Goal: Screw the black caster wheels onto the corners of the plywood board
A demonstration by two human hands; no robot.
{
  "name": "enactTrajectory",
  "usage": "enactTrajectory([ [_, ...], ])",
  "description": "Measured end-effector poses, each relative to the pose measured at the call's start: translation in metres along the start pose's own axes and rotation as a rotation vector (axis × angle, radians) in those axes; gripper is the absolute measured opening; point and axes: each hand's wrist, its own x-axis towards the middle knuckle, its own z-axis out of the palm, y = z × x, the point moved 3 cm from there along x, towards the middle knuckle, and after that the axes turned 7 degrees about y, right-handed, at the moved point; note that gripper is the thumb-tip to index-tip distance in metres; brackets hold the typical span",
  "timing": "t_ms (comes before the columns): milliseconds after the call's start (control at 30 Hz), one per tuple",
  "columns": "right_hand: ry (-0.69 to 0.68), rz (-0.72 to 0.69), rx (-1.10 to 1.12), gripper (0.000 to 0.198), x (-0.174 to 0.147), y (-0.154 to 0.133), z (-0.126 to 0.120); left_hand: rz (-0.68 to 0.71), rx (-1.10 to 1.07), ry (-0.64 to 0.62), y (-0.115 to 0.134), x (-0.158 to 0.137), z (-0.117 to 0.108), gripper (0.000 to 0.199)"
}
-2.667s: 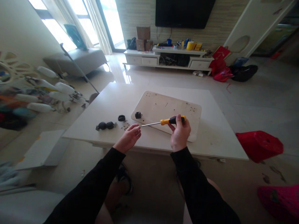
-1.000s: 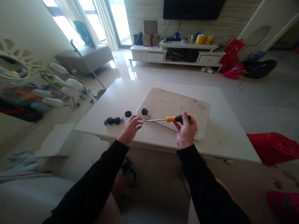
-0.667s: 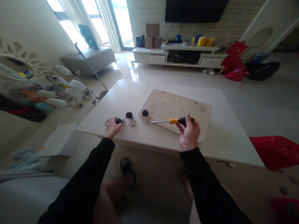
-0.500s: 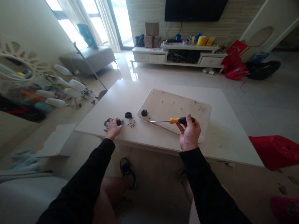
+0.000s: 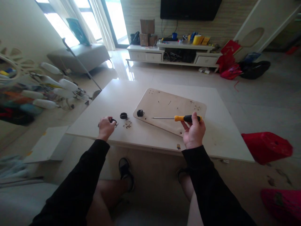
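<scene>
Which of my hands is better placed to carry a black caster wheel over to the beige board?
Left. Your left hand already covers a black caster wheel; your right hand is occupied gripping the yellow-handled screwdriver.

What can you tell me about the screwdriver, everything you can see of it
The screwdriver has a handle that is orange toward the shaft and black at the rear end, looking like plastic or rubber, and a thin, straight metal shaft. It is held almost level, its tip pointing left, above the pale wooden board on the table. The right hand pinches the black end from below, thumb on top. The tip looks free of the board and stops short of the black caster. The tip's type is too small to tell.
</scene>
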Motion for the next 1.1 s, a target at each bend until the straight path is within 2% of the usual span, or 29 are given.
enactTrajectory([
  [100,0.040,-0.050,0.008,0.072,0.016,-0.012,-0.014,0.079,-0.076,0.061,0.020,-0.009,0.003,0.028],
  [233,0.113,-0.127,-0.006,0.070,0.032,-0.025,-0.035,0.042,-0.128,0.047,0.040,-0.039,0.020,0.043],
  [300,0.125,-0.152,-0.012,0.070,0.036,-0.029,-0.042,-0.020,-0.159,0.057,0.042,-0.052,0.026,0.043],
  [433,0.092,-0.169,-0.016,0.067,0.038,-0.036,-0.046,-0.092,-0.154,-0.073,0.037,-0.072,0.033,0.039],
  [567,0.087,-0.132,-0.013,0.067,0.035,-0.036,-0.041,-0.092,-0.154,-0.202,0.042,-0.097,0.045,0.055],
  [667,0.081,-0.100,0.000,0.069,0.031,-0.034,-0.038,-0.022,-0.173,-0.196,0.054,-0.112,0.056,0.067],
  [867,0.062,-0.097,-0.008,0.068,0.028,-0.032,-0.038,0.088,-0.202,-0.129,0.076,-0.123,0.066,0.040],
  [1100,0.066,-0.095,-0.032,0.059,0.032,-0.032,-0.041,0.323,-0.342,-0.129,0.115,-0.159,0.060,0.050],
])
